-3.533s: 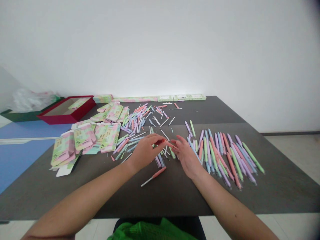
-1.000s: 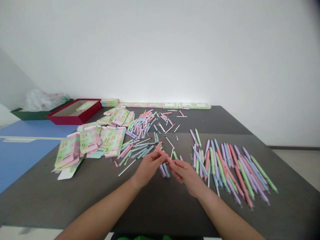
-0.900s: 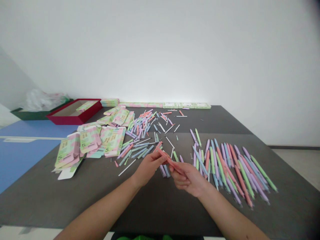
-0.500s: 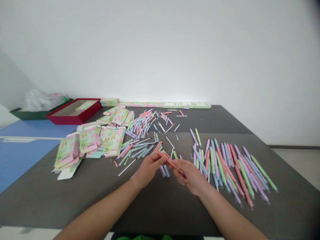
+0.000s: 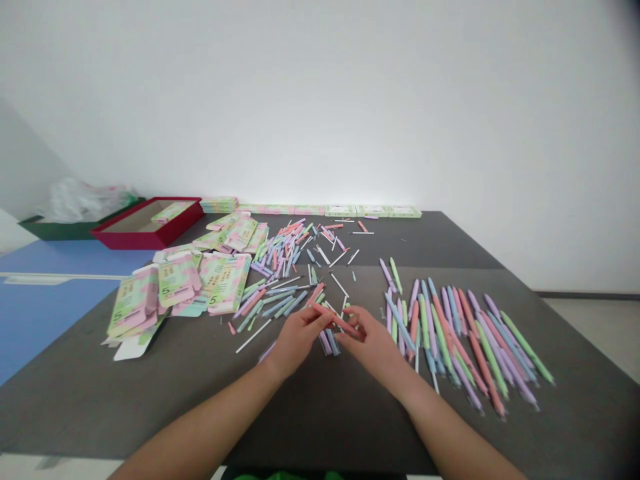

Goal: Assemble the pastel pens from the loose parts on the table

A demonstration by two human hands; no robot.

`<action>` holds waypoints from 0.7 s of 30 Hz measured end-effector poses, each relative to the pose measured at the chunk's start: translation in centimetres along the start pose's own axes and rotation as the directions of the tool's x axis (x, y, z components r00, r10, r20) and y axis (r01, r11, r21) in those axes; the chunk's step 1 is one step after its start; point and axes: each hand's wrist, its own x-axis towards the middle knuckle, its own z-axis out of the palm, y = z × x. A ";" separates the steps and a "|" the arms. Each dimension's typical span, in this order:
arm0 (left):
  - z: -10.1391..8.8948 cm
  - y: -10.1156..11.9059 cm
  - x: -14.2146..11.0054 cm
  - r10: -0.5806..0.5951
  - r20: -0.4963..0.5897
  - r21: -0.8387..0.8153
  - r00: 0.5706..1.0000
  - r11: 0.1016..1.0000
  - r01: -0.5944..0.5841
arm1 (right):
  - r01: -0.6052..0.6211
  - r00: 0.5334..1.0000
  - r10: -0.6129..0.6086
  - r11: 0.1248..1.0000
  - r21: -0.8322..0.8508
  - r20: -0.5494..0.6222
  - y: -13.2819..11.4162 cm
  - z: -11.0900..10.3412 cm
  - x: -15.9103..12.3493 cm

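Note:
A coral-pink pen [image 5: 344, 325] is held above the table between my two hands, slanting down to the right. My left hand [image 5: 299, 337] pinches its upper left end between thumb and fingers. Around its lower right end curl the thumb and fingers of my right hand [image 5: 373, 343]. Just beyond and under my hands lie loose pen barrels [image 5: 285, 303] in pink, green, blue and purple, with white refills [image 5: 254, 335] among them. To the right of my right hand, several whole pens [image 5: 440, 327] lie side by side in a loose row.
Flattened printed cartons [image 5: 227, 283] spread over the left of the dark table [image 5: 320, 413]. A red box lid [image 5: 150, 227] and a green tray [image 5: 65, 230] holding plastic bags sit farther left. Small cartons [image 5: 373, 211] line the wall. More pen parts [image 5: 285, 247] are heaped mid-table.
The fingers of my right hand have shifted their grip on the pen, lifting and spreading more around its lower end. My left hand stays nearly in place.

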 end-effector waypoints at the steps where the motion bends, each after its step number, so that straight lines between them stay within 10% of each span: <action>1: 0.0 0.0 0.0 -0.003 -0.005 -0.002 1.000 1.000 0.003 | 0.043 0.998 -0.045 0.997 -0.060 -0.035 0.0 0.0 0.0; 6: -0.1 0.3 -0.2 0.028 0.090 -0.056 0.996 0.998 -0.024 | -0.117 0.949 0.075 0.986 0.120 0.305 -0.3 -0.1 -0.1; 12: -0.2 0.3 -0.2 0.032 -0.021 0.049 0.999 0.998 -0.031 | 0.084 0.996 -0.084 0.980 -0.182 0.006 -0.4 0.0 -0.1; 17: -0.1 0.5 -0.3 0.045 0.098 -0.040 0.994 0.998 -0.041 | -0.177 0.923 0.119 0.976 0.130 0.365 -0.1 0.3 -0.1; 21: -0.2 0.3 -0.2 0.049 -0.023 0.043 0.999 0.998 -0.048 | -0.032 0.998 0.032 0.999 0.001 0.045 -0.1 0.2 0.1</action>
